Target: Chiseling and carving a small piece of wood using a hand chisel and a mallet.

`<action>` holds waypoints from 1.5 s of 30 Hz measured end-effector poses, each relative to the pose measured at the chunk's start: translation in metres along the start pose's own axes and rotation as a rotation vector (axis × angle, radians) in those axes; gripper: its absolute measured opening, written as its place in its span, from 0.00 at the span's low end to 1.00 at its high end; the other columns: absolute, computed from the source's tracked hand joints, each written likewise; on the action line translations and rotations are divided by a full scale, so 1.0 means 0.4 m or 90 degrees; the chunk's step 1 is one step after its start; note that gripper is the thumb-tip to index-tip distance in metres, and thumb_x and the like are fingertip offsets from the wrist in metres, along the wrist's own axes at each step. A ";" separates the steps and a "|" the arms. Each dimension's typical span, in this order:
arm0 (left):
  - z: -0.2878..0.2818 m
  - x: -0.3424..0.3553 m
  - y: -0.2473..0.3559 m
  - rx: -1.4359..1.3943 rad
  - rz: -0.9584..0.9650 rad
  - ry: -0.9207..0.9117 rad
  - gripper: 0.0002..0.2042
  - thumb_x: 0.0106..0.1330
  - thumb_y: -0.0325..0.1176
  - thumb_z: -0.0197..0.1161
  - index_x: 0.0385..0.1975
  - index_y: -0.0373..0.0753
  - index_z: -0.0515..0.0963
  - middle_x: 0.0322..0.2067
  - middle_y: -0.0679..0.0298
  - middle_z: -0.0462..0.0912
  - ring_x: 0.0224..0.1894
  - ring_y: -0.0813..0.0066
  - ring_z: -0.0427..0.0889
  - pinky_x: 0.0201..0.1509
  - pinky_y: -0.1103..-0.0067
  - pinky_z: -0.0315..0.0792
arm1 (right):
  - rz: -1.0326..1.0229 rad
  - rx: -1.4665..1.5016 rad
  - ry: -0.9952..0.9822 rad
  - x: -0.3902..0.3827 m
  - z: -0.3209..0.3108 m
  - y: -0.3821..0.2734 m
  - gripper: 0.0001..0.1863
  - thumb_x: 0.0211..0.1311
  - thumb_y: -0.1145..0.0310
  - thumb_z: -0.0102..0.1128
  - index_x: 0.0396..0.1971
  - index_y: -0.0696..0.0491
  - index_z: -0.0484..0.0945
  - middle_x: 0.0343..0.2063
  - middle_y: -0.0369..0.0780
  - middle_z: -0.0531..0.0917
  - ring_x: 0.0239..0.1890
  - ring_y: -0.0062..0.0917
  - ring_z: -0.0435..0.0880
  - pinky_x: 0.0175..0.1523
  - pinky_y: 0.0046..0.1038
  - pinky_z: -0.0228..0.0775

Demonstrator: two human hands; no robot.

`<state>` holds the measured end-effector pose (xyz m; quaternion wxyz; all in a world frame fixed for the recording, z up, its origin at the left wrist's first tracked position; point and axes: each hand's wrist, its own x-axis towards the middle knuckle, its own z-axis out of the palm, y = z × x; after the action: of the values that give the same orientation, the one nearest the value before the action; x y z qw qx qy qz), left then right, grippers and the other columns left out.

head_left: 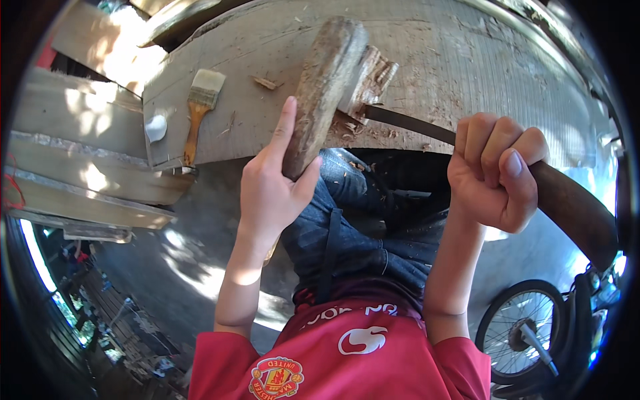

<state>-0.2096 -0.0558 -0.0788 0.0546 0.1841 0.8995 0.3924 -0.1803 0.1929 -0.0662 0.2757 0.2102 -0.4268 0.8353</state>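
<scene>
My left hand [270, 190] grips the near end of a thick, rough piece of wood [327, 87], its index finger stretched along one side and the thumb on the other. The wood slants up and away over the bench. My right hand [497, 170] is closed round a knife [577, 210] with a long, dark, curved wooden handle. Its narrow blade points left, and its tip end meets the lower end of a paler, chipped wood block [371, 79]. That block lies just right of the held wood, which partly hides it.
Wood shavings lie on the plank bench [440, 53], with a loose chip [265, 83] left of the held wood. A paintbrush [200, 110] and a small white object [156, 128] rest farther left. Stacked boards [80, 160] stand at left; a motorcycle wheel [523, 330] is at lower right.
</scene>
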 end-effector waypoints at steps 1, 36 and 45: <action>0.006 -0.004 -0.011 -0.004 0.014 0.017 0.40 0.55 0.29 0.69 0.70 0.43 0.59 0.46 0.45 0.83 0.47 0.49 0.83 0.48 0.71 0.77 | 0.013 0.016 0.007 0.007 0.018 0.003 0.08 0.55 0.82 0.52 0.23 0.53 0.66 0.16 0.36 0.67 0.15 0.19 0.58 0.20 0.25 0.48; -0.064 -0.095 -0.151 -0.164 -0.080 0.126 0.40 0.53 0.28 0.69 0.70 0.44 0.61 0.29 0.49 0.82 0.30 0.54 0.84 0.39 0.70 0.77 | 0.181 -0.369 -0.126 0.243 0.334 0.079 0.17 0.63 0.73 0.47 0.15 0.46 0.57 0.12 0.32 0.58 0.14 0.15 0.52 0.22 0.21 0.43; -0.087 -0.102 -0.149 -0.188 -0.090 0.147 0.39 0.54 0.26 0.69 0.70 0.43 0.61 0.33 0.46 0.83 0.33 0.55 0.86 0.40 0.72 0.78 | 0.165 -0.366 -0.039 0.240 0.328 0.112 0.18 0.61 0.74 0.49 0.14 0.46 0.57 0.12 0.32 0.57 0.13 0.16 0.51 0.22 0.22 0.43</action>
<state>-0.1976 -0.1321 -0.1001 0.0051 0.0642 0.8434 0.5334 -0.2668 0.0896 0.0352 0.2018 0.0925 -0.6766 0.7021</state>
